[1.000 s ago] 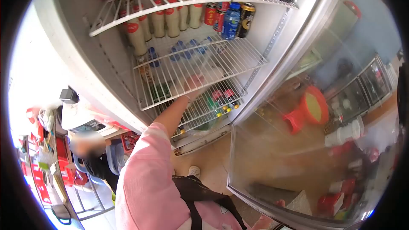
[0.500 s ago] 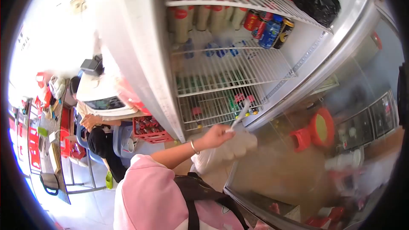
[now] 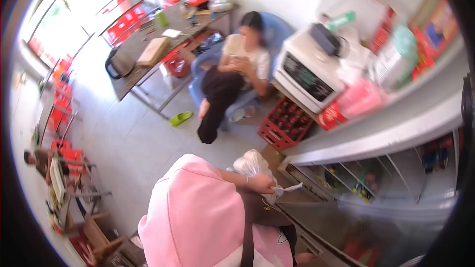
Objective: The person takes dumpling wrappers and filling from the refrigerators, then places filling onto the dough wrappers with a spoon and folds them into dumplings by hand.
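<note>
My left hand [image 3: 261, 184], with a bracelet at its wrist and a pink sleeve [image 3: 190, 188] behind it, is closed around the gathered neck of a clear plastic bag [image 3: 256, 162]. Pale, rounded pieces fill the bag; their kind I cannot make out. The twisted end of the bag sticks out to the right of the fist. Bag and hand are beside the open drinks fridge [image 3: 376, 143], whose wire shelves hold bottles and cans. A dark apron [image 3: 260, 212] covers my front. My right hand is not recognisable in view.
A seated person [image 3: 245, 64] looks down at their hands in a blue chair [image 3: 277, 27]. Near the fridge stand a red bottle crate [image 3: 279, 128] and a white appliance [image 3: 307, 71]. A table [image 3: 126, 81] is further left, with a green slipper [image 3: 181, 118] on the floor.
My view has swung left from the fridge interior toward the room and seated person. The bag, still in my left hand, has moved away from the shelves and closer to my body.
</note>
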{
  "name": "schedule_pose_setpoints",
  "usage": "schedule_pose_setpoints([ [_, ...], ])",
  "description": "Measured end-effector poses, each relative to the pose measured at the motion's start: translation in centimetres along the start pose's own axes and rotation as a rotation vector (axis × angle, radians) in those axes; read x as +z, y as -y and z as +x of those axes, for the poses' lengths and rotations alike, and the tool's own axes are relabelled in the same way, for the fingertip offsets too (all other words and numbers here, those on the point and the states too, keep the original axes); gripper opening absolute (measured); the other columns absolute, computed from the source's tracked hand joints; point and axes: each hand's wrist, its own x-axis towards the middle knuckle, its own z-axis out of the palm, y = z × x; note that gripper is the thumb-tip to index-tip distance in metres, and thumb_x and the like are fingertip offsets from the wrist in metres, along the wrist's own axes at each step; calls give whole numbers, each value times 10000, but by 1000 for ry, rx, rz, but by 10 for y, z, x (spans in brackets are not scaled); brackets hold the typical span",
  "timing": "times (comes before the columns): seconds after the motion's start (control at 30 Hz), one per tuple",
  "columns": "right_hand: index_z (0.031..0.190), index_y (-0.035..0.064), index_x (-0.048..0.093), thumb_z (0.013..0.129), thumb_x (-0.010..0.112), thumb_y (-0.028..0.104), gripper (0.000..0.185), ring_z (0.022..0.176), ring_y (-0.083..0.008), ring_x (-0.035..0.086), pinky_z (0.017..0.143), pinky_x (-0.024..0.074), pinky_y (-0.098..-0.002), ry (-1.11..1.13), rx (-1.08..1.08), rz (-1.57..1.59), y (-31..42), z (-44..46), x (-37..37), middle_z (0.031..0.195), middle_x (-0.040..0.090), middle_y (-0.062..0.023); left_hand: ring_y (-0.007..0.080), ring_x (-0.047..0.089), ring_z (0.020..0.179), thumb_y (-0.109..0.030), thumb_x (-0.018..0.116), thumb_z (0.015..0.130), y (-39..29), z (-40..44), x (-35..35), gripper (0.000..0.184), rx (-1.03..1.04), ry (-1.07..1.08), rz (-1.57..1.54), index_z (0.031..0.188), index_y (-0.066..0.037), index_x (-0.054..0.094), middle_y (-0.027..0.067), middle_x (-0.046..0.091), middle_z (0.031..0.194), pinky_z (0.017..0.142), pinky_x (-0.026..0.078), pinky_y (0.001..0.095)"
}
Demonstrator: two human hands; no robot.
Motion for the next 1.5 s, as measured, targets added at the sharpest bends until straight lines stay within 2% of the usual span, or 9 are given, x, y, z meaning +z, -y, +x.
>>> schedule_pose_setpoints([
  [0.33, 896, 23, 544, 950, 480, 406, 392, 679, -128, 504, 645, 451, -248, 313, -32, 9, 6, 21, 161, 781, 493, -19, 327, 643, 777, -306, 549, 788, 147, -140, -15, 284, -397, -215, 135, 841, -64, 688, 138, 676, 818, 724, 496, 451],
  [0.4, 891, 25, 544, 948, 484, 406, 390, 680, -129, 509, 639, 448, -242, 338, -72, 10, 7, 33, 195, 768, 494, -18, 341, 647, 780, -322, 523, 803, 159, -165, -17, 303, -657, -151, -13, 858, -73, 688, 149, 678, 832, 727, 498, 460],
  [0.67, 919, 33, 553, 938, 510, 353, 323, 595, -135, 526, 551, 454, -250, 569, -68, -66, -57, 137, 333, 723, 535, -37, 354, 628, 920, -428, 468, 836, 203, -234, 68, 419, -1058, -291, -145, 993, -100, 675, 189, 656, 971, 813, 487, 452],
  [0.7, 920, 33, 553, 937, 512, 350, 320, 592, -135, 526, 549, 455, -250, 600, -55, -105, -66, 147, 340, 723, 537, -38, 353, 628, 923, -427, 467, 838, 197, -295, 127, 417, -1092, -302, -198, 996, -101, 675, 189, 655, 975, 816, 486, 450],
  [0.93, 929, 36, 555, 934, 521, 332, 297, 572, -137, 527, 532, 458, -256, 699, 71, -414, -119, 165, 289, 721, 549, -45, 351, 623, 946, -421, 463, 852, 180, -304, 200, 409, -1303, -264, -508, 1018, -111, 674, 190, 649, 1004, 841, 479, 440],
  [1.17, 938, 39, 557, 931, 530, 313, 275, 553, -139, 528, 516, 462, -262, 979, 126, -616, -171, 62, 340, 719, 561, -52, 358, 591, 1000, -422, 497, 834, 179, -317, 224, 408, -1464, -455, -789, 1086, -130, 632, 190, 619, 1070, 877, 455, 443],
  [1.3, 943, 41, 558, 929, 535, 303, 263, 542, -140, 529, 506, 464, -266, 1218, 138, -686, -219, -75, 396, 718, 568, -56, 395, 480, 1149, -442, 643, 719, 218, -366, 224, 660, -1508, -684, -818, 1297, -176, 467, 188, 514, 1255, 957, 376, 489],
  [1.37, 946, 42, 558, 928, 538, 298, 257, 536, -140, 529, 502, 465, -267, 1322, 146, -725, -245, -151, 404, 717, 571, -58, 413, 424, 1223, -453, 716, 662, 265, -370, 136, 851, -1527, -782, -820, 1403, -199, 384, 187, 461, 1348, 996, 337, 512],
  [1.5, 985, 59, 567, 908, 568, 219, 177, 498, -154, 549, 449, 468, -285, 1713, 113, -759, -236, -281, 451, 752, 619, -92, 427, 430, 1191, -355, 740, 644, 295, -406, 204, 844, -1491, -886, -721, 1381, -131, 395, 225, 479, 1295, 985, 342, 519],
])
